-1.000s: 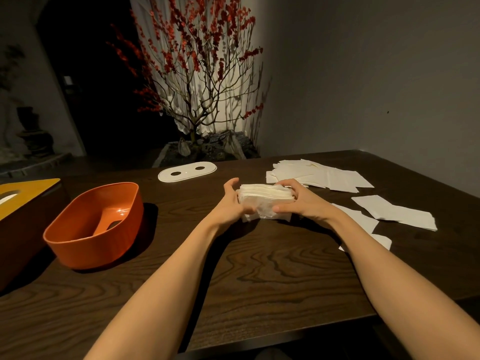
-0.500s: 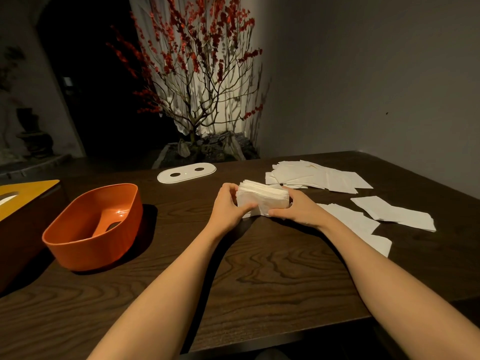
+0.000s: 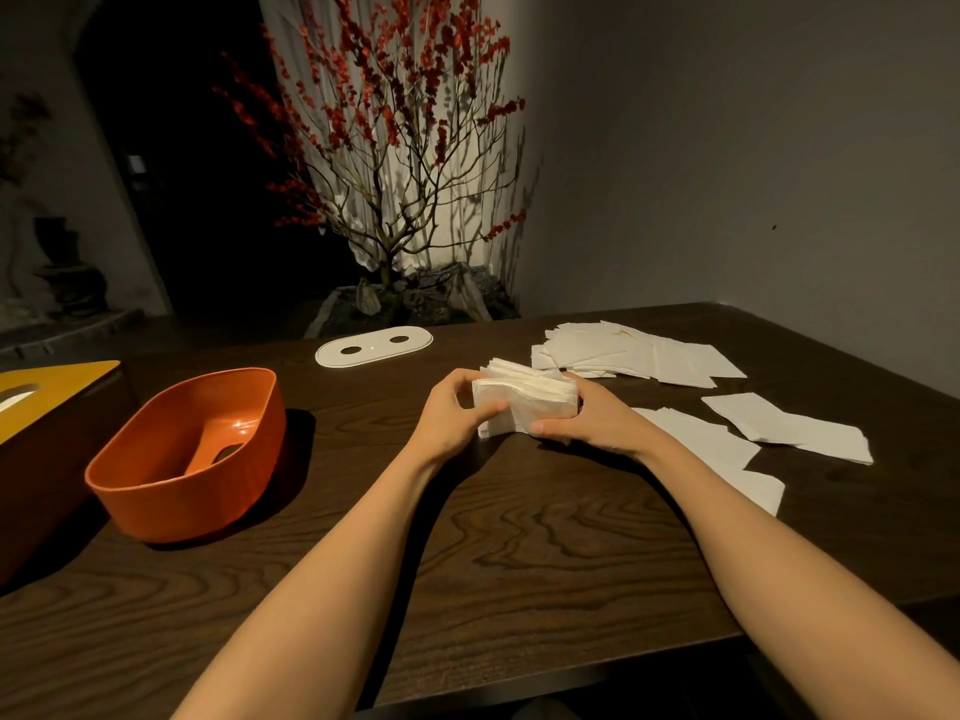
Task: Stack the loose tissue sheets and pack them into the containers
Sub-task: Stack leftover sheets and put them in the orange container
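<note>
A thick stack of white tissue sheets (image 3: 524,400) stands on edge on the dark wooden table (image 3: 519,537), squeezed between both hands. My left hand (image 3: 452,415) grips its left end and my right hand (image 3: 587,420) grips its right end and front. Loose tissue sheets lie to the right: a spread pile at the back (image 3: 634,353), a pair near the right edge (image 3: 789,428), and more under my right forearm (image 3: 711,449). An empty orange container (image 3: 156,485) sits at the left, open side up. Its white oval lid with two holes (image 3: 374,346) lies behind.
A brown box with a yellow slotted top (image 3: 47,397) stands at the far left edge. A planter with a red-blossomed tree (image 3: 405,304) sits behind the table. A grey wall closes the right side.
The stack has been tipped from lying flat to standing on its edge, and both hands have shifted slightly toward me while squeezing it.
</note>
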### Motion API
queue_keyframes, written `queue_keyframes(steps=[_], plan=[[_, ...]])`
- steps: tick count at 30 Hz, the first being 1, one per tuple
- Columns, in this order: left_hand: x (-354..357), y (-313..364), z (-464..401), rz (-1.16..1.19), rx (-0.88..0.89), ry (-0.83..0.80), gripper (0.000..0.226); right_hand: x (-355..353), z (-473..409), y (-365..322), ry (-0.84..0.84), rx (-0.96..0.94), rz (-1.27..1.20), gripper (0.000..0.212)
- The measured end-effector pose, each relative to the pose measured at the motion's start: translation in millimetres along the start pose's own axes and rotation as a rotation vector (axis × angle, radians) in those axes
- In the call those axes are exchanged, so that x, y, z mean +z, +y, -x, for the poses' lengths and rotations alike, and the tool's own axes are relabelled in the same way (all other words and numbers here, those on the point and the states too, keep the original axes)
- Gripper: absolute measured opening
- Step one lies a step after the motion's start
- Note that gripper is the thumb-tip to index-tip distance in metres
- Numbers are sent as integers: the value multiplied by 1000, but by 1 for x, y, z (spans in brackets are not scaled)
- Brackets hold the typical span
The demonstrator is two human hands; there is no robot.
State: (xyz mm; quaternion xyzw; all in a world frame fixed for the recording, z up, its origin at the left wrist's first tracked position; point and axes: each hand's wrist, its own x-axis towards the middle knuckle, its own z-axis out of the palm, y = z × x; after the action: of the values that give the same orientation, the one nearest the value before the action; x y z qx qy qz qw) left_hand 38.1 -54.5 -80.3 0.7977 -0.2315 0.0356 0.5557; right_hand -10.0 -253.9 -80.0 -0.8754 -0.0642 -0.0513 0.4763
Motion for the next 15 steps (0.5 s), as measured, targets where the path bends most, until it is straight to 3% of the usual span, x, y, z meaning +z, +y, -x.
queue_keyframes(steps=[2, 7, 15], plan=[[-2, -2, -1, 29, -20, 8, 28, 0, -1, 1, 0, 13, 8, 79], [-2, 1, 2, 127, -86, 33, 48, 0, 1, -1, 6, 12, -1, 76], [-4, -7, -1, -19, -33, 97, 34, 0, 0, 0, 8, 19, -21, 75]])
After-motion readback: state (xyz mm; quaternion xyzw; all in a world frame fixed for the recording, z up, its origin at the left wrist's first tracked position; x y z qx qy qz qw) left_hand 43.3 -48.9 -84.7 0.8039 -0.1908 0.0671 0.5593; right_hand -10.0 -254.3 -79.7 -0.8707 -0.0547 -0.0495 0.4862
